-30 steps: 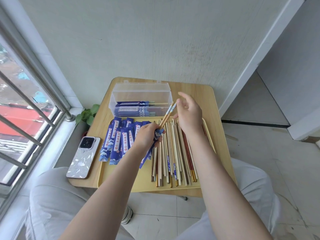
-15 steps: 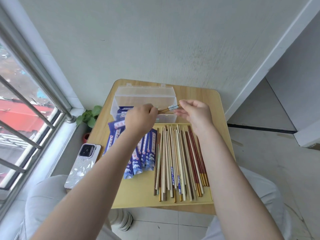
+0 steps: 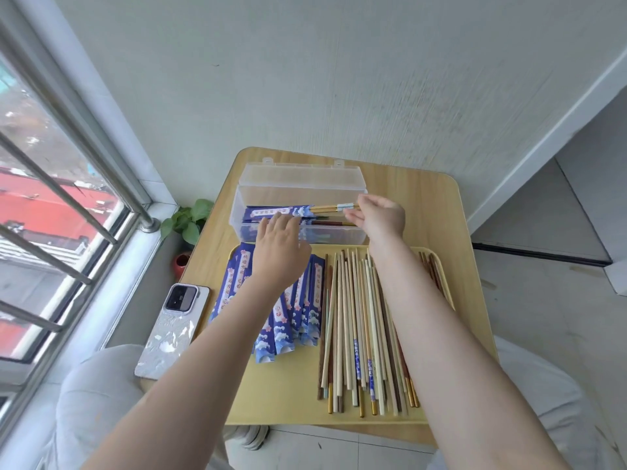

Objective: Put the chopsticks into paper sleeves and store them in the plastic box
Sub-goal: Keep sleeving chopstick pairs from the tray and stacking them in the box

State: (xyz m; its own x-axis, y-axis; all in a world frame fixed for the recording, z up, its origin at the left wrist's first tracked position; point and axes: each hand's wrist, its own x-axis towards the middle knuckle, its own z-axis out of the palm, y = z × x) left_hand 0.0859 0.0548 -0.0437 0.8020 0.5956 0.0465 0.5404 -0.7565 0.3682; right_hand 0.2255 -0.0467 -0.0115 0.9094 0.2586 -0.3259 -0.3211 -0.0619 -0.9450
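A clear plastic box (image 3: 353, 184) stands open at the back of the small wooden table. Inside, a pair of chopsticks in a blue paper sleeve (image 3: 274, 212) lies across other sleeved pairs, its gold and white ends pointing right. My left hand (image 3: 281, 249) hovers over the box's front wall with its fingers straight, the fingertips at the sleeve. My right hand (image 3: 380, 218) is at the bare ends of that pair, with relaxed fingers spread around them. Loose chopsticks (image 3: 359, 320) lie in a row on the yellow tray (image 3: 288, 401), beside several empty blue sleeves (image 3: 298, 317).
A white phone (image 3: 173, 327) lies at the table's left edge. A small potted plant (image 3: 190, 222) sits below by the window sill, and barred windows run along the left. My knees are under the table's near edge.
Both hands carried the sleeved pair from above the tray to the box and laid it inside. The fingers have loosened from it.
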